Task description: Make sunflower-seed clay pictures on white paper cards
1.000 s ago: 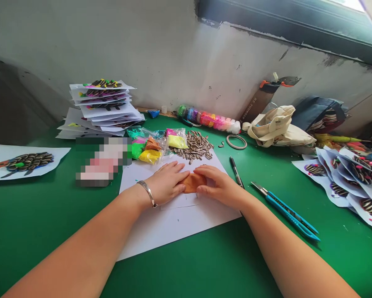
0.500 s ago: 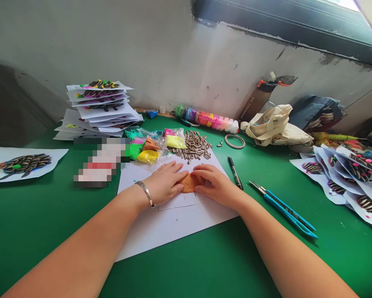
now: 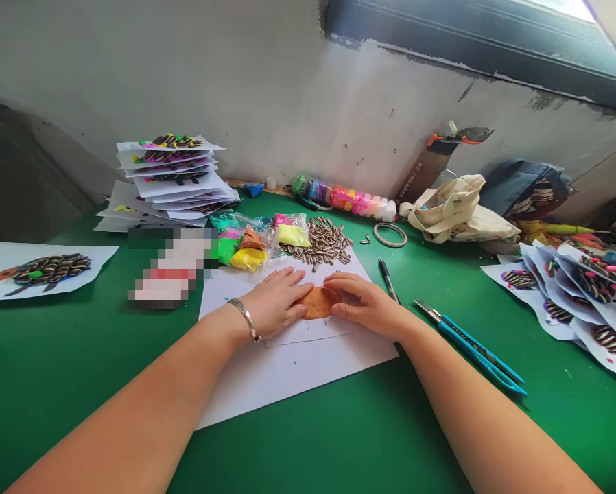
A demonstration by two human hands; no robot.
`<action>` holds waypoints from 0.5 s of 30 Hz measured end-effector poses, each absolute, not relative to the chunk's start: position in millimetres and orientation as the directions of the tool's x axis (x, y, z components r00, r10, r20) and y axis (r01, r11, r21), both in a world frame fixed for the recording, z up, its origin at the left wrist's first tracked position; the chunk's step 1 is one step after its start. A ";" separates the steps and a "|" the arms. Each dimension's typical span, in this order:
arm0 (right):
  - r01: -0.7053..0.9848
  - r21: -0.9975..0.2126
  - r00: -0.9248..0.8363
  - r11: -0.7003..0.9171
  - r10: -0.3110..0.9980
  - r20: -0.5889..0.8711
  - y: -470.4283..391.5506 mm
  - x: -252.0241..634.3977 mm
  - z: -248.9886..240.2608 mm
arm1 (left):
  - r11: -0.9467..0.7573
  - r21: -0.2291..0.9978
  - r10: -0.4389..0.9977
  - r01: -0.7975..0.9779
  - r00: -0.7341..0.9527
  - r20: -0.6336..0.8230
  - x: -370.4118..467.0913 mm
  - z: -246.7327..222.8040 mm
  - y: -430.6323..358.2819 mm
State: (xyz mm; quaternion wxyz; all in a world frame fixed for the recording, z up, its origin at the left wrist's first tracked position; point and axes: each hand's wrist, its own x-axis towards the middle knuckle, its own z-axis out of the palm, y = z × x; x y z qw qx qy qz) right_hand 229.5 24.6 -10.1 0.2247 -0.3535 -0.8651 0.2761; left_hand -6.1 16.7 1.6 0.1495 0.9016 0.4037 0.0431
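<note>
On the left of the green table (image 3: 71, 363), a sheet (image 3: 99, 259) with a seed-covered picture is lying flat. Toward the middle, bags of coloured clay (image 3: 248, 259) are sitting beyond the left hand (image 3: 274, 305), whose fingers are stretching nearly straight and touching the left end of the orange clay (image 3: 319, 303). That flattish piece is lying on white paper (image 3: 251, 381), between the hands, with drawn lines showing at its near edge. The right hand (image 3: 372, 305) is curving loosely about its right end, fingers bent, thumb apart; neither hand seems to be clasping it tightly. Light, even pressure from both sides would probably be serving best, fingertips smoothing the rim, since hard pushing could be buckling the clay. Farther right, a pen (image 3: 387, 280) and a blue cutter (image 3: 480, 351) are lying near the right forearm (image 3: 457, 391).
</note>
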 end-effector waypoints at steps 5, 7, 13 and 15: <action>0.468 -0.633 -0.662 0.617 0.719 0.211 27.0 232.7 -12.1 | -0.618 0.299 0.748 0.727 0.661 -0.058 -5.2 2.4 16.7; 0.467 -0.637 -0.666 0.613 0.718 0.203 27.1 233.5 -11.6 | -0.615 0.307 0.746 0.727 0.662 -0.074 -4.8 3.5 16.4; 0.465 -0.616 -0.669 0.636 0.708 0.226 27.2 234.0 -9.6 | -0.611 0.311 0.744 0.728 0.662 -0.091 -5.2 3.5 17.4; 0.465 -0.631 -0.660 0.622 0.718 0.221 27.2 233.5 -9.6 | -0.606 0.309 0.745 0.733 0.659 -0.103 -5.4 3.0 17.8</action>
